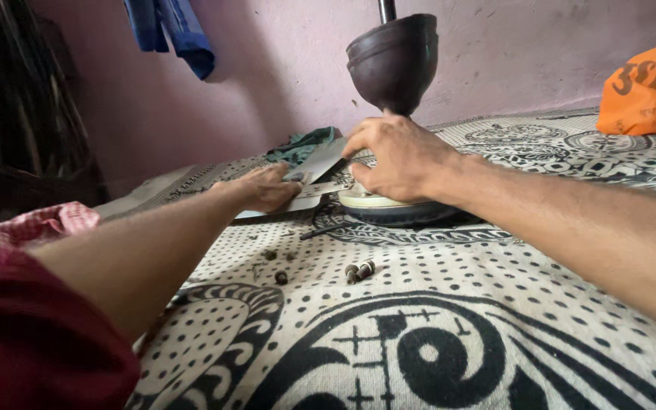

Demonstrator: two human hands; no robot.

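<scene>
A ceiling fan motor (pixel 389 208), round and cream on top with a dark rim, lies on a black-and-white patterned sheet (pixel 434 304). A dark brown bell-shaped cup (pixel 395 62) stands above it on the rod. My right hand (pixel 395 156) rests on top of the motor, fingers curled around something I cannot make out. My left hand (pixel 263 187) presses down on a flat grey fan blade (pixel 319 161) that meets the motor's left side. Several loose dark screws (pixel 358 271) lie on the sheet in front of the motor.
An orange plastic bag (pixel 651 89) sits at the far right. A green cloth (pixel 301 144) lies by the pink wall, and blue fabric (pixel 176 30) hangs above. A dark cable (pixel 326 228) runs beside the motor. Red checked cloth (pixel 39 225) lies at left.
</scene>
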